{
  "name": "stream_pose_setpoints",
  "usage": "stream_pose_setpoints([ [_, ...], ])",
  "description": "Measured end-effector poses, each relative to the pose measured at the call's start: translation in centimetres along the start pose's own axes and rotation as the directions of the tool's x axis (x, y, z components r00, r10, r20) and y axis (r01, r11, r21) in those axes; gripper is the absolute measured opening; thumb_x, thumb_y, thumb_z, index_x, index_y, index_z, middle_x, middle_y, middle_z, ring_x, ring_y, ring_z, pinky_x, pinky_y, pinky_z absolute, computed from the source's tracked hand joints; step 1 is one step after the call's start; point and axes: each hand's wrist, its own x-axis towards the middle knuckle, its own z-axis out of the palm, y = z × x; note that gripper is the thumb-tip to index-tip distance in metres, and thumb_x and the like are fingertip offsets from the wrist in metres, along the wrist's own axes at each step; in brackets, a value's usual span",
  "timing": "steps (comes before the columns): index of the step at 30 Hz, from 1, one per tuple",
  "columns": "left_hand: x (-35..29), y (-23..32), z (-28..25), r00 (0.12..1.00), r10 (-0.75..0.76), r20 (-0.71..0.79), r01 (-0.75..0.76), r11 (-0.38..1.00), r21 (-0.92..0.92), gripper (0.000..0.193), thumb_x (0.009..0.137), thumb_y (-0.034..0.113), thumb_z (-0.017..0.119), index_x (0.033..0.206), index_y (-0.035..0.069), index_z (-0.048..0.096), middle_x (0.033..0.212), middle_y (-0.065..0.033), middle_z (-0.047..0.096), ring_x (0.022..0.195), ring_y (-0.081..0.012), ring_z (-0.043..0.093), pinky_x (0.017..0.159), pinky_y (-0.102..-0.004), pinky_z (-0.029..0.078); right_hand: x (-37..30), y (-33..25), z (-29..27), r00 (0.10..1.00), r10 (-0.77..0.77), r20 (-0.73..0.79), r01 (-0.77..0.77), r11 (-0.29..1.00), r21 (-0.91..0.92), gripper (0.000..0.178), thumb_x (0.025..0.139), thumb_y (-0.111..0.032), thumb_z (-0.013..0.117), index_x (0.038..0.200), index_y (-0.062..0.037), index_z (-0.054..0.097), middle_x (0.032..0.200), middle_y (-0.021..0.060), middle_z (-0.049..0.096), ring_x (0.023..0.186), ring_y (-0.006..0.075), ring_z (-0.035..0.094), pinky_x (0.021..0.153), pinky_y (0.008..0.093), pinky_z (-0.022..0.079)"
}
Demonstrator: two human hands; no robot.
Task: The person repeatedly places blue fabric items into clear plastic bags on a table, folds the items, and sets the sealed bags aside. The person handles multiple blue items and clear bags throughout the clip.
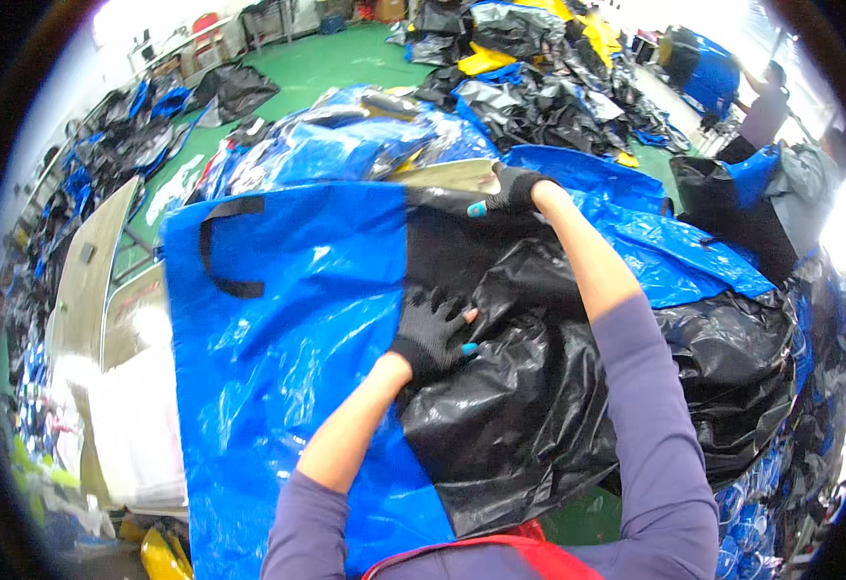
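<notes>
Spread before me is a large blue and black plastic bag (278,348), its left part smooth and blue. A black strap handle (205,246) shows near its far left corner. The black part is wrinkled and bunches up to the right. My left hand (431,336), in a dark glove with blue at a fingertip, lies with fingers spread on the black sheet beside the blue seam. At the far edge, my right hand (518,188) in a matching glove has its fingers curled at the black material, thumb toward the left.
Crumpled blue and silver sheets (346,140) lie just beyond the bag. Heaps of black, yellow and blue material (539,82) cover the green floor (317,68) farther back. A pale board (89,261) stands at left. Another person (763,111) is at the far right beside a blue bundle.
</notes>
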Motion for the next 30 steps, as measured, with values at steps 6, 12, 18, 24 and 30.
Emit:
stream_pose_setpoints([
  [6, -2.4, -2.6, -1.6, 0.999, -0.025, 0.044, 0.019, 0.991, 0.129, 0.062, 0.075, 0.053, 0.061, 0.129, 0.023, 0.055, 0.14, -0.0141, 0.044, 0.13, -0.0457, 0.032, 0.105, -0.0645, 0.02, -5.4, -16.1, 1.3, 0.876, -0.319, -0.362, 0.115, 0.866, -0.487, 0.04, 0.077, -0.036, 0.064, 0.104, -0.0066, 0.066, 0.097, 0.0188, 0.068, 0.09, 0.0292, 0.066, 0.078, 0.0427, 0.051],
  [12, -12.1, -10.4, -4.2, 0.97, -0.236, 0.053, 0.225, 0.961, 0.16, 0.064, 0.079, 0.048, 0.059, 0.131, 0.012, 0.051, 0.143, -0.0153, 0.04, 0.133, -0.0469, 0.028, 0.108, -0.0627, 0.018, -21.0, -11.0, 10.4, 0.808, -0.589, 0.012, 0.517, 0.699, -0.494, 0.047, 0.092, -0.015, 0.048, 0.138, -0.0076, 0.045, 0.059, 0.0086, 0.055, 0.051, 0.0237, 0.057, 0.052, 0.0405, 0.046],
  [18, -37.1, -17.9, -16.0, 0.627, -0.778, 0.022, 0.746, 0.609, 0.27, 0.063, 0.08, 0.045, 0.058, 0.132, 0.011, 0.05, 0.144, -0.0168, 0.039, 0.133, -0.0441, 0.029, 0.109, -0.06, 0.018, -24.0, -7.0, 14.0, 0.747, -0.664, -0.024, 0.576, 0.664, -0.476, 0.051, 0.09, -0.016, 0.043, 0.138, -0.0343, 0.044, 0.083, 0.0047, 0.058, 0.075, 0.0217, 0.059, 0.066, 0.0369, 0.046],
  [24, -36.1, -11.4, -27.4, 0.282, -0.865, -0.415, 0.953, 0.203, 0.225, 0.062, 0.082, 0.042, 0.057, 0.133, 0.009, 0.049, 0.144, -0.0182, 0.038, 0.134, -0.0413, 0.03, 0.11, -0.0572, 0.018, -20.9, -13.0, 7.5, 0.739, -0.404, 0.54, 0.608, 0.745, -0.275, 0.089, 0.065, -0.045, 0.074, 0.143, -0.0208, 0.039, 0.121, 0.0234, 0.057, 0.096, 0.0367, 0.064, 0.082, 0.0479, 0.049],
  [30, -25.4, -5.3, -13.1, 0.828, -0.447, 0.339, 0.286, 0.856, 0.431, 0.064, 0.08, 0.042, 0.058, 0.135, 0.01, 0.047, 0.15, -0.02, 0.031, 0.139, -0.0412, 0.025, 0.113, -0.058, 0.013, -18.9, -14.2, 6.8, 0.879, -0.476, -0.002, 0.466, 0.861, -0.206, 0.056, 0.08, -0.055, 0.057, 0.123, -0.0195, 0.06, 0.125, 0.0168, 0.058, 0.112, 0.0343, 0.056, 0.098, 0.0549, 0.036],
])
